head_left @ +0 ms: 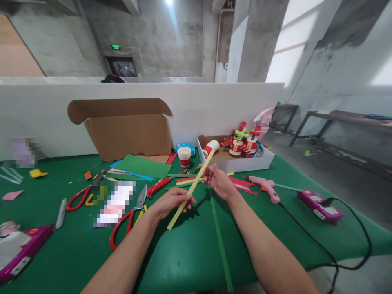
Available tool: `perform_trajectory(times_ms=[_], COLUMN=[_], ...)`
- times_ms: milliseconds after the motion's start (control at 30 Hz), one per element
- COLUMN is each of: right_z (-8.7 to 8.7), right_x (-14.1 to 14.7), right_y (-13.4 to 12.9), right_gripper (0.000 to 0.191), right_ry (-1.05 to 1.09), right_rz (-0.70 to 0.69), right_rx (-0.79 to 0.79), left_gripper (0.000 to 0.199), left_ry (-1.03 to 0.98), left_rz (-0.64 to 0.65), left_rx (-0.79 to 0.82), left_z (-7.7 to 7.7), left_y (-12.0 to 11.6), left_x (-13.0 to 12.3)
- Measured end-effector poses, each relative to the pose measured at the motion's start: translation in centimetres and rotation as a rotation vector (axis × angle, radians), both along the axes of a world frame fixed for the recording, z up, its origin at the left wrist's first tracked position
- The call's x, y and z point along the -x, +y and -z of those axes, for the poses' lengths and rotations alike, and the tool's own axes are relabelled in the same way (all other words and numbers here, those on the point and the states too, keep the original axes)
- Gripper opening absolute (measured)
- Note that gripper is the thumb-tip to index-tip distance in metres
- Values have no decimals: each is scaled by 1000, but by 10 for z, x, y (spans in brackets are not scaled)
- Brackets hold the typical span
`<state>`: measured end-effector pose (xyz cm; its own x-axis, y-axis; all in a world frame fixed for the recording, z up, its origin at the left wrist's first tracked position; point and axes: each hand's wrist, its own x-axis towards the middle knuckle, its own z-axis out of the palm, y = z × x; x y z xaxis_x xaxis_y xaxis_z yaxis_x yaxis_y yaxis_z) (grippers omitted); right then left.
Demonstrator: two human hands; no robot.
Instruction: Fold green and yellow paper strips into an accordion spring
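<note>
In the head view, my left hand [174, 201] pinches a long pale yellow paper strip [196, 180], which slants up to the right. My right hand [218, 179] is just right of that strip, its fingers bent together. A long green paper strip [219, 237] runs down from under these fingers toward the table's near edge; its upper end is hidden. Red-handled scissors [115, 232] lie left of my left hand, with a red-handled knife [158, 187] beyond. Yellow and red paper strips [243, 185] lie behind my hands.
A white box [251, 164] holds paper-cup figures with folded paper limbs. Near it stand a red-and-white paper cup [184, 157] and a brown cardboard box [128, 134]. Green paper sheets [143, 165] lie at the back. A pink glue gun [266, 187] trails a black cord on the right.
</note>
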<state>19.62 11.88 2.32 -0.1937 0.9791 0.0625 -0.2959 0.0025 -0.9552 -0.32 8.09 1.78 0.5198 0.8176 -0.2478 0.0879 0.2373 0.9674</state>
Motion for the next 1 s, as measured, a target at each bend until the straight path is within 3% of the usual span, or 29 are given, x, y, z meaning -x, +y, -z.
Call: perform_trajectory(times_ms=[100,333,533,833,1000], right_z=[6,12,14,5,2], right_x=[14,27,26,-12,-26], right_y=[-9,-16,-12,10,13], right_gripper=[41,27,32,44,44], right_ry=[-235,-505,-554,-485,-454], right_rz=[-150,17,175,435,542], right_rx=[-34,-246,-305,-245,-209], left_gripper=[42,48,49,42,42], left_ry=[-17,-59,-44,34,51], left_rz=[-30,-154,-120,-24,-36], left_rx=[-13,-58,-51,-77,-108], left_z=[4,3,0,3,3], left_y=[1,1,1,-1,2], left_x=[-2,-9,-9,-5,-1])
